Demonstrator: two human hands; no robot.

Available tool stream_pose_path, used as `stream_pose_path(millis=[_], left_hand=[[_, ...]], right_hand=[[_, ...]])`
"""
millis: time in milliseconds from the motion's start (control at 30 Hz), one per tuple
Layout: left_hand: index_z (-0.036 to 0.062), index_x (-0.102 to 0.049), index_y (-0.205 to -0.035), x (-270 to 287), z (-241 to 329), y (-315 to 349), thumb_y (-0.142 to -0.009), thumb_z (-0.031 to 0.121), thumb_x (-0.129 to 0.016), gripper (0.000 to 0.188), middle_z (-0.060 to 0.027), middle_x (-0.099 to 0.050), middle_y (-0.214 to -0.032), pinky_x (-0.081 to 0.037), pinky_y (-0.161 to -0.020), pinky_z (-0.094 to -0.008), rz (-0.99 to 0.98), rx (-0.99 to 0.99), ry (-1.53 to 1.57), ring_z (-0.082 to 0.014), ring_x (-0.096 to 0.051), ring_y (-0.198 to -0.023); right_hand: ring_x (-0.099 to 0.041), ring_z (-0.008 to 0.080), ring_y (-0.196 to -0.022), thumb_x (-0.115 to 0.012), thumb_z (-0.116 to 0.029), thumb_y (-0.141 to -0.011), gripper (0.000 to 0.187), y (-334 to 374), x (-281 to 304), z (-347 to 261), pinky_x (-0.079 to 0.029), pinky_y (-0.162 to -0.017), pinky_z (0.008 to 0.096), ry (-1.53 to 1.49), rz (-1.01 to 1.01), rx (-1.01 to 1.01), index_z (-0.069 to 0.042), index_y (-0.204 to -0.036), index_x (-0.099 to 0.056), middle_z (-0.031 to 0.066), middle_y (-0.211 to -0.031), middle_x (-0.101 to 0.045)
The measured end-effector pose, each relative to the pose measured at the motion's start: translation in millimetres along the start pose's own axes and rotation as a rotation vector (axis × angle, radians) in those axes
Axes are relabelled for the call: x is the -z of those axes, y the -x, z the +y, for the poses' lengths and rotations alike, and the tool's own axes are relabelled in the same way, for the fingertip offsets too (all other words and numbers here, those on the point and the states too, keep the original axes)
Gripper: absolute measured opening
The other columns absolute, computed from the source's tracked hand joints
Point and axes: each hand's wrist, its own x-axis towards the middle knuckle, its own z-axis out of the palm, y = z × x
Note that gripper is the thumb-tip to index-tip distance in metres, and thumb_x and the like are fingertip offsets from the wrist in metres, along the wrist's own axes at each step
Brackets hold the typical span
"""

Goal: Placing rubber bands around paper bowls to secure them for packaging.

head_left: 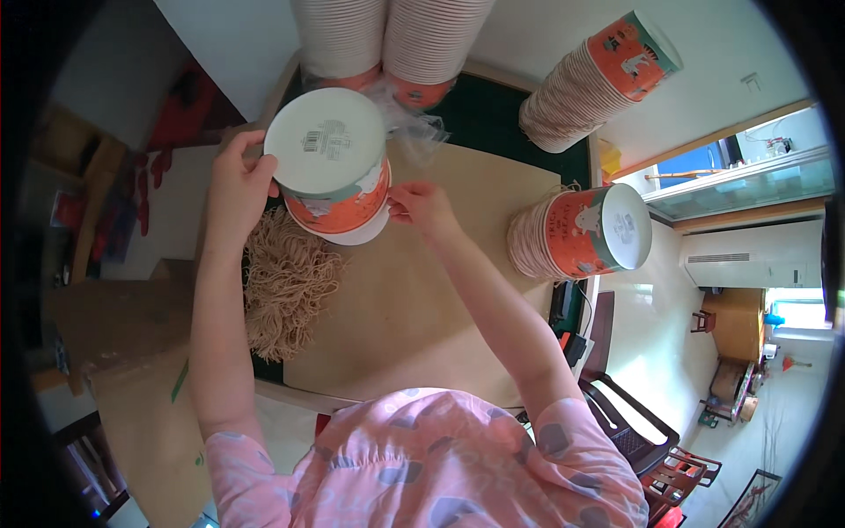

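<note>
My left hand (239,187) grips an upturned bucket (330,167) above the table (396,326), beside piled cords (289,286) | my right hand (425,207) meets its rim, grip unclear | stack at right (572,233) seems corded; this bucket, rear stacks (427,44) apparently remain

Cardboard box (132,414): left of the left hand (239,180), bodyward.
Black armchair (627,443): right of the right hand (424,209), bodyward.
Vented white cabinet (748,260): far right of that hand.
Small stool (703,321): right too, near a wooden desk (738,321).
</note>
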Motion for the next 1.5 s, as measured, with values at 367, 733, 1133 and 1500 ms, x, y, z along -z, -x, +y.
stream_pose_path(millis=[367, 733, 1133, 1500], left_hand=[[-0.0012, -0.054, -0.107, 1.5, 5.0, -2.3, -0.083, 0.006, -0.052, 0.026, -0.0035, -0.061, -0.068, -0.04, -0.049, -0.023, 0.023, -0.021, -0.003, -0.0078, -0.05, -0.052], [-0.0035, -0.054, -0.106, 0.6, 17.2, 4.5, -0.083, 0.005, -0.051, 0.024, -0.005, -0.061, -0.069, -0.038, -0.048, -0.0225, -0.001, -0.053, 0.008, -0.0074, -0.05, -0.051], [-0.0009, -0.055, -0.108, 0.5, 8.0, 0.6, -0.084, 0.005, -0.052, 0.025, -0.0042, -0.061, -0.071, -0.037, -0.046, -0.021, 0.05, 0.021, 0.091, -0.0069, -0.049, -0.052], [0.0013, -0.057, -0.108, 4.6, 24.5, 5.2, -0.085, 0.006, -0.053, 0.025, -0.0016, -0.06, -0.071, -0.033, -0.044, -0.0188, 0.065, 0.016, 0.094, -0.0049, -0.047, -0.052]], right_hand=[[-0.062, 0.0131, -0.076, -0.057, -0.017, -0.089, 0.017, 9.6, 1.2, -9.2, -0.05, -0.071, 0.0254, 0.023, -0.063, -0.1, -0.003, -0.098, -0.061, 0.0071, -0.089, -0.065], [-0.057, 0.0096, -0.066, -0.057, -0.018, -0.089, 0.011, 3.8, 1.2, -3.8, -0.048, -0.063, 0.0242, 0.023, -0.041, -0.134, -0.007, -0.09, -0.06, 0.0037, -0.084, -0.064], [-0.055, 0.0101, -0.071, -0.058, -0.019, -0.088, 0.013, 7.3, 6.0, 1.8, -0.048, -0.065, 0.0261, -0.199, -0.153, -0.164, -0.007, -0.092, -0.06, 0.0016, -0.082, -0.061], [-0.055, 0.0111, -0.062, -0.058, -0.018, -0.086, 0.013, -1.3, -5.3, 9.6, -0.047, -0.06, 0.0262, -0.123, -0.073, -0.15, -0.005, -0.088, -0.06, 0.0021, -0.076, -0.06]])
